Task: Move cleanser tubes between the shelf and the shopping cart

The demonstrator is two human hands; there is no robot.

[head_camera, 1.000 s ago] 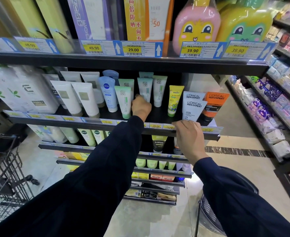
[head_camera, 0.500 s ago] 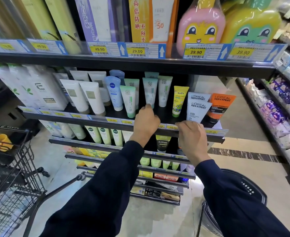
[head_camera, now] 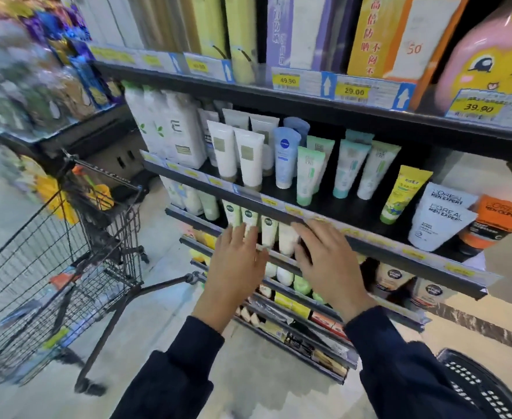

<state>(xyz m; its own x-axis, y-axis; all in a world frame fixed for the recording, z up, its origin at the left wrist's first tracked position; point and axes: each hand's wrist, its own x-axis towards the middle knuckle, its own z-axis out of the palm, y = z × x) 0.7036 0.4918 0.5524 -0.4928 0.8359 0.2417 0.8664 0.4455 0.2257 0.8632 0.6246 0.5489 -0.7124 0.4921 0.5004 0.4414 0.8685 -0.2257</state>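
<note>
Several cleanser tubes stand upright on the black shelf (head_camera: 333,234): white ones (head_camera: 250,160), a blue Nivea tube (head_camera: 285,158), green ones (head_camera: 307,176), a yellow one (head_camera: 404,193) and L'Oreal tubes (head_camera: 437,220). My left hand (head_camera: 236,269) hovers below the shelf's front edge with fingers spread and holds nothing. My right hand (head_camera: 328,261) lies flat beside it, fingertips at the shelf's price rail, and is empty too. The black wire shopping cart (head_camera: 67,261) stands to the left with some items blurred in its bottom.
Lower shelves (head_camera: 297,300) with more tubes and boxes sit under my hands. The upper shelf (head_camera: 324,101) carries tall boxes and price tags. A black perforated basket (head_camera: 484,385) is at the bottom right. A blurred display (head_camera: 37,80) stands behind the cart.
My left hand has come off the shelf and dropped below its edge, fingers now spread. My right hand has slid left along the rail. The view has swung left, showing more of the cart.
</note>
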